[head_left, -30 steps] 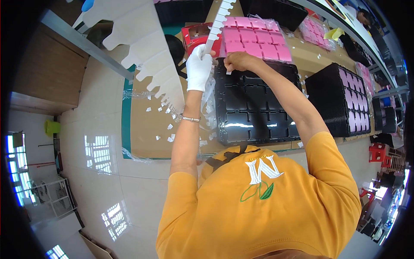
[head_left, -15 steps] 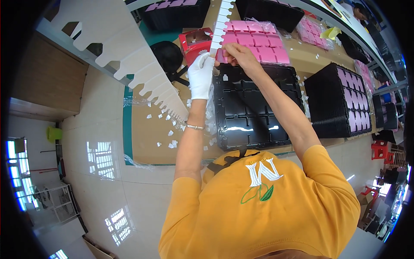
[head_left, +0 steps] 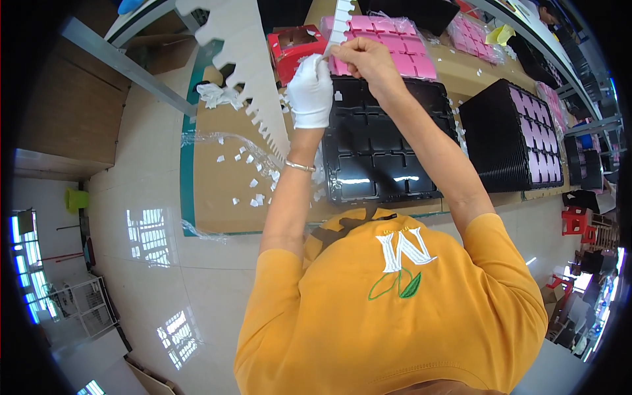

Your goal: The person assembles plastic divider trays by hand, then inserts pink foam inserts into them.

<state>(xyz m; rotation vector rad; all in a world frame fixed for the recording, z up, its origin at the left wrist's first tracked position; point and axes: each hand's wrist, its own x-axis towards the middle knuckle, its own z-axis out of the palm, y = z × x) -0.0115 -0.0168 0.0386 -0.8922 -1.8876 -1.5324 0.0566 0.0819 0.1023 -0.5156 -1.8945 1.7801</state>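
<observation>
White notched strip [head_left: 340, 23]: it rises from your left hand [head_left: 311, 92] toward the top edge of the view, slanting slightly right, above the counter [head_left: 217, 191] and between the red box [head_left: 289, 62] and the pink moulded sheets [head_left: 409, 49]. Your left hand, in a white glove, is closed around the strip's lower end. Your bare right hand [head_left: 372, 60] meets the strip just above the glove, fingers curled in and fingertips close to its edge; whether they pinch the strip or a small piece on it, I cannot tell.

On your left, a wide pale length with a toothed edge [head_left: 250, 59] hangs close to the camera and narrows down toward your left wrist, near your bracelet [head_left: 300, 166]; I cannot tell if it joins the strip.

Below your right forearm lies a black tray [head_left: 359, 145] divided into cells, with a small white tab [head_left: 338, 96] near its upper left corner. To the right of it stands a stack of black trays [head_left: 490, 141] with pink panels [head_left: 543, 131] on its face. White scraps [head_left: 259, 197] are scattered on the counter to your left.
</observation>
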